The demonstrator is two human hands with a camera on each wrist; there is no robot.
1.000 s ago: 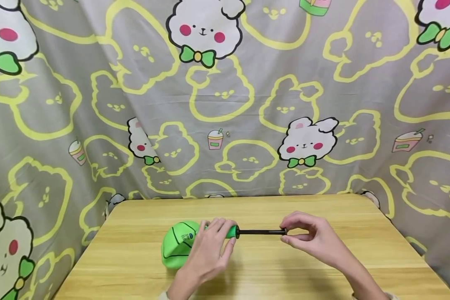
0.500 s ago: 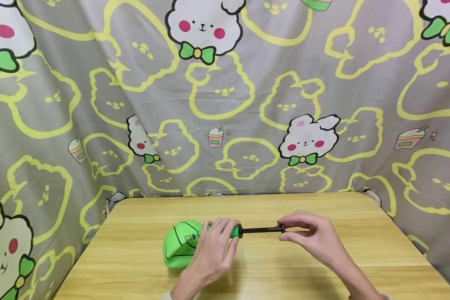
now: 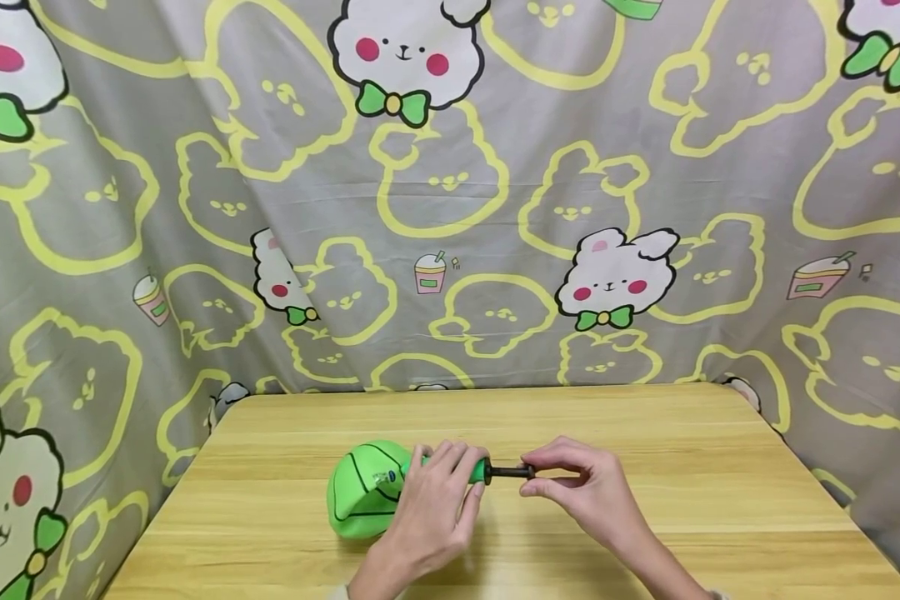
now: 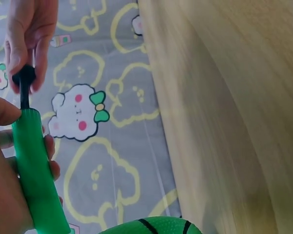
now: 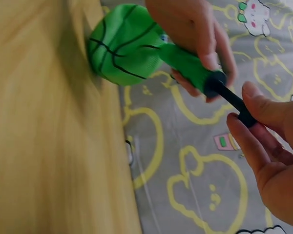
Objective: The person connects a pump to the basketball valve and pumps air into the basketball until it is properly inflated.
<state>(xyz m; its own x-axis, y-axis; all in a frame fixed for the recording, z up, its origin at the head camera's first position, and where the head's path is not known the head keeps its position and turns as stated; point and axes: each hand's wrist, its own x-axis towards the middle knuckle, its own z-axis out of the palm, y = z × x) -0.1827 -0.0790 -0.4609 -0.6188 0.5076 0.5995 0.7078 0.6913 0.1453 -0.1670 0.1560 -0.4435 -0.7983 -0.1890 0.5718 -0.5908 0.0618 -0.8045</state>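
A partly deflated green ball (image 3: 360, 500) with black lines sits on the left of the table, its side dented. My left hand (image 3: 433, 510) grips the green barrel of a hand pump (image 4: 36, 170), whose far end meets the ball in the right wrist view. From the barrel's right end sticks a short stretch of black plunger rod (image 3: 508, 472). Thumb and fingers of my right hand (image 3: 588, 492) pinch the black knob (image 5: 246, 118) at the rod's end. Part of the barrel is hidden beneath my left fingers.
A light wood-grain table (image 3: 682, 467) carries the ball. Behind it and along both sides hangs a grey curtain (image 3: 487, 225) printed with yellow outlines and white cartoon animals.
My right hand has moved left with the knob, pushing the rod into the barrel, so much less rod shows. The left hand and ball have shifted only slightly right.
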